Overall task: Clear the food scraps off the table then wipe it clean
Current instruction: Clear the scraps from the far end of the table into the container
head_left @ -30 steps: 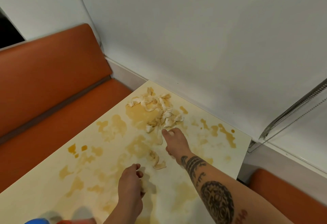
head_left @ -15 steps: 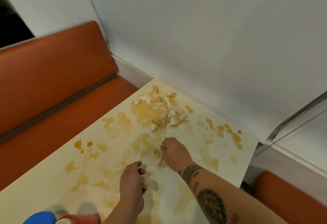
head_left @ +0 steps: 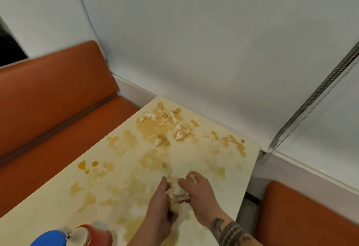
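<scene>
Cupping a clump of scraps [head_left: 177,194] on the near right of the table [head_left: 48,212], my left hand [head_left: 159,208] and right hand [head_left: 202,199] curled round it from either side. Loosely held, greasy bits could have slipped out over the edge. The far pile [head_left: 167,121] lay by the wall.

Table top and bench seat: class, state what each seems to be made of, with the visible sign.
Table top: probably laminate, smooth cream finish; sauce sits on it in unabsorbed patches. Bench seat: likely vinyl or leather upholstery, orange with soft sheen and a padded seam.
</scene>
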The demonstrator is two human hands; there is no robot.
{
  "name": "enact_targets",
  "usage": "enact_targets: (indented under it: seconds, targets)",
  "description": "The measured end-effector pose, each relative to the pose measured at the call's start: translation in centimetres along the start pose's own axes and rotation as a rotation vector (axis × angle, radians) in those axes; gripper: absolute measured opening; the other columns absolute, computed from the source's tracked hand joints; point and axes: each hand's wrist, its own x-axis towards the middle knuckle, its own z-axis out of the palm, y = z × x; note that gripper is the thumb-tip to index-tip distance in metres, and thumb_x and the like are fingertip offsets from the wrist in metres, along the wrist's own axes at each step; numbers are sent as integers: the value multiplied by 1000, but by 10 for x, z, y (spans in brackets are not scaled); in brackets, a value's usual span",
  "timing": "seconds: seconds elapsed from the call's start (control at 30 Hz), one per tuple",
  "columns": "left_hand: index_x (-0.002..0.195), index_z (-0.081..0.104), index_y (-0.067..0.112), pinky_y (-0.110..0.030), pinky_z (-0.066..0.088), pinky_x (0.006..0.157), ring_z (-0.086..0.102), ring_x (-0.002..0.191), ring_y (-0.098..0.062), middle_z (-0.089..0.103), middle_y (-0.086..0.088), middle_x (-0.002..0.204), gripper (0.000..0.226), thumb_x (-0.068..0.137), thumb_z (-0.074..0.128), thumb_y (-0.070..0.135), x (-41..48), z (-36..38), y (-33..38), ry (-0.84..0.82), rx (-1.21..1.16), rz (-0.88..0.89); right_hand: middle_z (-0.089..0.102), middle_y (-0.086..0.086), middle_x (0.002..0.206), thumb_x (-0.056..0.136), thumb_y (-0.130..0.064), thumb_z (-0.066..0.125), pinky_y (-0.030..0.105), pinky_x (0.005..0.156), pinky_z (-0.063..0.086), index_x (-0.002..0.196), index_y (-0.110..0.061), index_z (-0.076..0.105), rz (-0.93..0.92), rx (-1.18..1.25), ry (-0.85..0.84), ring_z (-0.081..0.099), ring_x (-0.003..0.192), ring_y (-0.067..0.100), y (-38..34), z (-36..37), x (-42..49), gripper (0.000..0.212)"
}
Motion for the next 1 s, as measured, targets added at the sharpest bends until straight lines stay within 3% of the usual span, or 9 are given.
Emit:
enact_targets:
  seconds: [0.1,0.2,0.27,0.4,0.6,0.7,0.8,0.87,1.0]
  targets:
    - [111,74,10,-19,35,40,53,42,-13,66,-6,68,50,102,50,52,-27,-1,-9,-107,75,12,47,-4,67,90,-20,72,29,58,40,71,-19,45,-124,-266,94,47,62,14,3,4,-27,33]
    - [106,74,10,-20,37,42,58,50,-16,69,-8,72,38,106,48,38,-47,-2,-14,-10,221,170,64,-6,85,97,-30,65,15,64,44,91,-18,58,-234,-389,179,60,74,3,1,11,-57,16]
    - [106,72,10,-21,38,44,58,55,-19,68,-9,75,42,106,45,42,-64,-6,-17,-6,256,232,67,-3,86,98,-37,63,14,61,44,93,-17,61,-214,-383,260,60,69,3,-2,16,-78,21]
    - [100,64,12,-28,38,52,52,61,-23,60,-10,77,47,103,45,55,-102,-12,-26,-3,350,298,62,6,96,95,-45,65,26,52,46,107,-13,61,-32,-57,318,51,56,14,-5,16,-117,34]
    - [88,56,9,-25,33,48,40,51,-20,43,-6,65,50,103,43,55,-138,-2,-64,-36,412,304,59,7,98,99,-36,64,26,47,40,113,-12,58,-125,284,431,43,52,10,-14,-48,-185,29]
    - [80,52,12,-23,42,45,51,54,-20,56,-4,65,43,102,52,49,-151,15,-88,-113,421,270,53,4,84,97,-37,66,25,45,37,103,-13,59,-137,288,533,42,49,8,-8,-102,-220,26]
    - [99,60,12,-28,54,53,67,71,-22,74,-8,95,25,101,60,38,-161,44,-121,-244,524,227,49,4,76,96,-44,65,23,44,33,95,-14,58,-107,354,655,42,49,8,8,-159,-257,30]
    - [102,60,6,-30,51,56,66,70,-22,77,-11,97,27,101,62,33,-167,63,-151,-321,638,230,55,4,72,97,-51,60,23,43,29,92,-15,58,-60,433,736,43,48,10,26,-197,-285,37]
    - [90,60,10,-23,38,42,54,53,-18,68,-11,80,34,102,57,42,-189,93,-214,-398,913,324,63,3,75,100,-51,55,23,42,29,97,-16,60,-23,623,835,50,52,12,67,-256,-347,35]
